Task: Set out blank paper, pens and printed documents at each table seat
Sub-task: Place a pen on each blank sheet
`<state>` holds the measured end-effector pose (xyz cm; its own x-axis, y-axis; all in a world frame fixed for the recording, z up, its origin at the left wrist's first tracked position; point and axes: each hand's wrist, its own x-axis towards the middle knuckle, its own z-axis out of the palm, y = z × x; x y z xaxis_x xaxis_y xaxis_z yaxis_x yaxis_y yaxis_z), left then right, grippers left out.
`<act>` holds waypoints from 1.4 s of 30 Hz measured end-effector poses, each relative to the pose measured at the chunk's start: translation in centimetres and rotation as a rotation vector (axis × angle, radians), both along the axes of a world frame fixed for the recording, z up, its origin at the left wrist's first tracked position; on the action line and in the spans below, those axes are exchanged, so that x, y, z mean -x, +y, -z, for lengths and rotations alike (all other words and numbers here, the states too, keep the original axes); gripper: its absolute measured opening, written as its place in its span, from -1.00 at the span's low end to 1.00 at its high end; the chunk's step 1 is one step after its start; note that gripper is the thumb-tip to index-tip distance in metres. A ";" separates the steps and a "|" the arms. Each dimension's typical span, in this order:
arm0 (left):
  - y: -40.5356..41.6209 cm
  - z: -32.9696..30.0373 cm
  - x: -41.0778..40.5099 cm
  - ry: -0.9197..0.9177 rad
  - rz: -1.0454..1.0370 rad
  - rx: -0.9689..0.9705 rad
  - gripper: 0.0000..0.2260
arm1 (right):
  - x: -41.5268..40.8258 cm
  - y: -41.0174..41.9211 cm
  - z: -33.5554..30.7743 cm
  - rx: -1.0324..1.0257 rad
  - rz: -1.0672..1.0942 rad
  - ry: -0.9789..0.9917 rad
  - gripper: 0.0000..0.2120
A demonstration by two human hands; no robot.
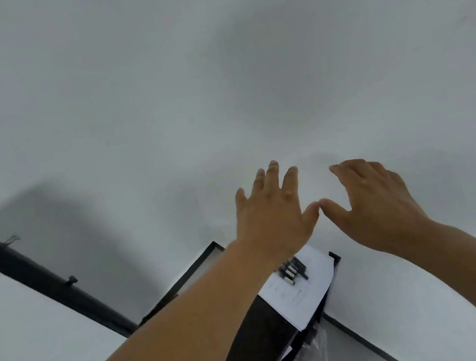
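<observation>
Left hand (271, 215) and right hand (382, 203): each grip wide, fingers spread, holding nothing, thumb tips touching before a pale wall (151, 84); below, printed documents (302, 292) bearing black pens (292, 269) lie on a dark desk (257, 344).

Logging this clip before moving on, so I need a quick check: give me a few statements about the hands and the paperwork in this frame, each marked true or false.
1. Both hands are raised with the fingers spread and hold nothing. True: the left hand and the right hand are bare and open.
2. The thumb tips of the two hands meet. True.
3. The right hand grips a pen. False: it holds nothing.
4. A white printed sheet lies on a black box-like stand below the hands. True.
5. The small bundle of dark pens lies on the floor. False: it rests on the printed sheet.
</observation>
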<state>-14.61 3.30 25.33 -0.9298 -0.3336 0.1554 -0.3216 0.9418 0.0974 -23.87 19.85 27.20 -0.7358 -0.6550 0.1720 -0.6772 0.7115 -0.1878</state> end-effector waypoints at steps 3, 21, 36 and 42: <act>-2.1 0.8 0.4 -0.019 -0.079 -0.009 -0.27 | 1.8 -2.6 0.7 -0.004 -0.076 -0.026 -0.24; -3.3 9.5 4.4 -0.152 -0.562 -0.142 -0.28 | 11.1 -10.6 10.4 -0.069 -0.504 -0.233 -0.22; -3.3 18.2 2.8 -0.231 -0.690 -0.301 -0.29 | 10.8 -12.9 18.6 -0.201 -0.576 -0.354 -0.35; -2.5 21.9 2.7 -0.263 -0.727 -0.393 -0.26 | 10.9 -12.3 21.9 -0.236 -0.558 -0.420 -0.34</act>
